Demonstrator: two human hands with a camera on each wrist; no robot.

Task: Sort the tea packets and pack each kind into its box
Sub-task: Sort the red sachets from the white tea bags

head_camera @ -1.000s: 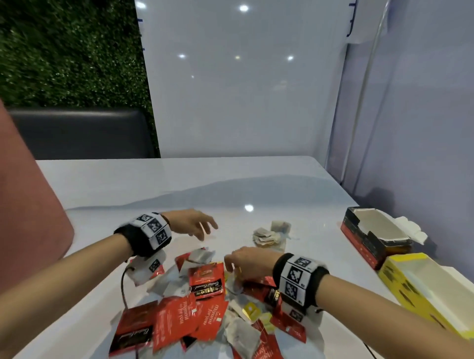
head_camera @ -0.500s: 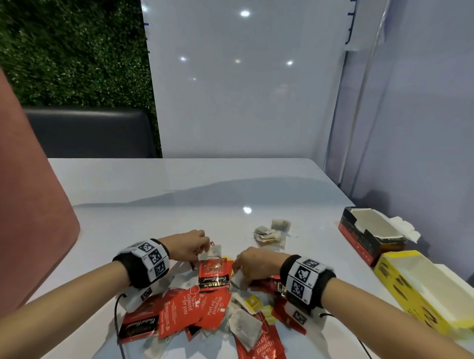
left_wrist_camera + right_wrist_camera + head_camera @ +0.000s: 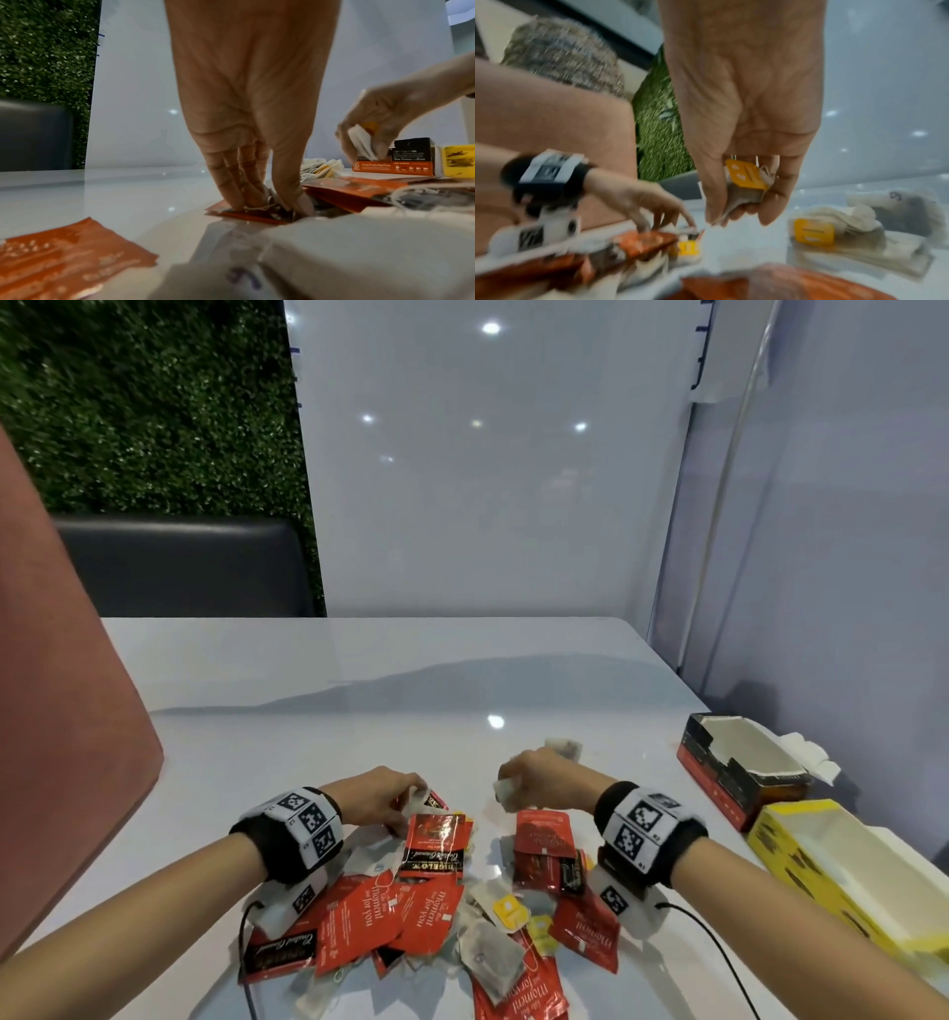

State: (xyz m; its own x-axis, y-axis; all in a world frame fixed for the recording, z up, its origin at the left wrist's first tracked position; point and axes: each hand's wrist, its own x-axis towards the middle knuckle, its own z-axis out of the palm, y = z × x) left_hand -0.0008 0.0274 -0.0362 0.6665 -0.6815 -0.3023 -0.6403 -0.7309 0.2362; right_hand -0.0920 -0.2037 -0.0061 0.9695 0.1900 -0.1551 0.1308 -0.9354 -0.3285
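Table (image 3: pixel 359 711) glossy, smooth; red packets (image 3: pixel 436 839) shiny foil; boxes (image 3: pixel 739 773) cardboard

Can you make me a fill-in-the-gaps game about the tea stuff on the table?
1. The right hand holds a white tea bag with a ____ tag.
2. The left hand reaches into the pile of ____ packets and tea bags.
3. Two open boxes stand at the right: a black and red box and a ____ box.
4. The small heap of sorted tea bags lies on the ____.

Missing words: yellow; red; yellow; table
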